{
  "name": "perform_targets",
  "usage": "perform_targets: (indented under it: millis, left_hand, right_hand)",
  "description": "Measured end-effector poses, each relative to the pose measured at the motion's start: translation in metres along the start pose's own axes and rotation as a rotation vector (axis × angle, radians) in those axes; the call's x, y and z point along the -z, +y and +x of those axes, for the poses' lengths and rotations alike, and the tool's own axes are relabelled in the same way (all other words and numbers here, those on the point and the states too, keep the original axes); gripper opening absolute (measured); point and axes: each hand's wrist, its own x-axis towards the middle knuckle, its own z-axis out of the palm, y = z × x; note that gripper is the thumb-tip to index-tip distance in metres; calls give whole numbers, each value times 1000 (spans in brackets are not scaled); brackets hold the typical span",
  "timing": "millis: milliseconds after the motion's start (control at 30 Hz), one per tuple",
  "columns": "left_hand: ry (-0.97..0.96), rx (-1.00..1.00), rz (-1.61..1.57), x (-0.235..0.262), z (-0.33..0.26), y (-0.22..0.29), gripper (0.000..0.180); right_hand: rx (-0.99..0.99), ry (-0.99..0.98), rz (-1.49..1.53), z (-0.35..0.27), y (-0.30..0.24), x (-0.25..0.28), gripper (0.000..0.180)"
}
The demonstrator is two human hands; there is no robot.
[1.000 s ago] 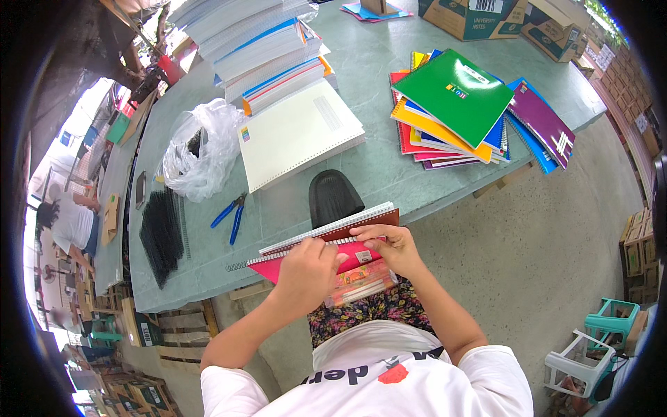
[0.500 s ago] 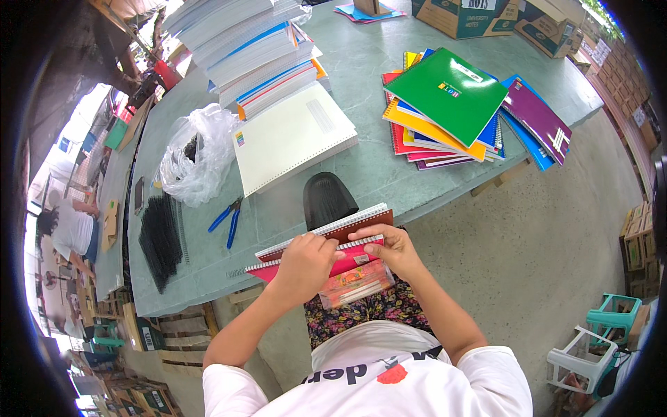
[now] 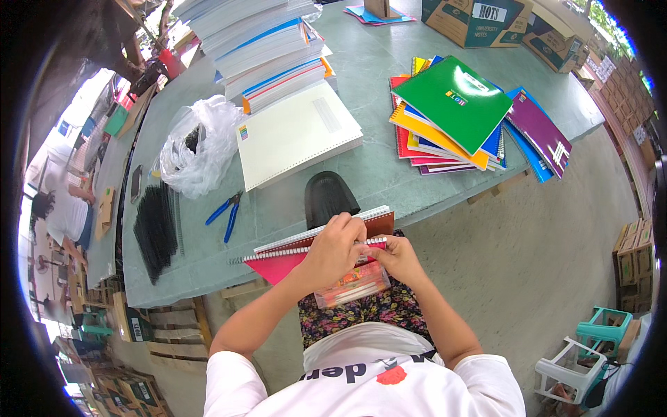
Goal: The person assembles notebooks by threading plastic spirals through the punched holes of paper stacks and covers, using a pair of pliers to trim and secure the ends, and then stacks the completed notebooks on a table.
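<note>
Across my lap I hold a pink-covered notebook [image 3: 276,266] with its punched edge up. A spiral coil [image 3: 238,261] runs along that edge and sticks out past its left end. My left hand [image 3: 337,244] is closed over the coiled edge near the right end, its fingertips on the coil. Beside it, my right hand [image 3: 396,256] pinches the right end of the same edge. Behind the pink cover stands a brown cover [image 3: 379,224] with white punched pages. A clear pack with orange print [image 3: 354,285] lies on my lap below the notebook.
On the green table [image 3: 278,208] lie blue cutters [image 3: 228,215], black coils [image 3: 156,233], a plastic bag [image 3: 201,146] and a white page stack [image 3: 302,135]. Finished-looking spiral notebooks [image 3: 455,104] are piled at right. A black rounded object [image 3: 330,198] sits at the table edge.
My left hand has slid right along the notebook's edge, close to my right hand. More of the coil shows beyond the left end. The view has shifted slightly.
</note>
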Motion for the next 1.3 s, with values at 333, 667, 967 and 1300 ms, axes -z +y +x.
perform_targets:
  millis: [333,667,967,1300]
  left_hand:
    - [109,-156,-73,-21,-4,3,15]
    - [181,543,68,118,-21,-89,35]
    - [110,647,733,98,-141,-169,48]
    - [338,956,-738,91,-207,-31,30]
  right_hand:
    - [133,108,-444,-9,-17,-14,10]
    - [23,-191,-343,15,-64,-6,24]
    - [581,-653,-1069,56,-77,-182,21]
    - [542,-592,-855,80,-59,-204,21]
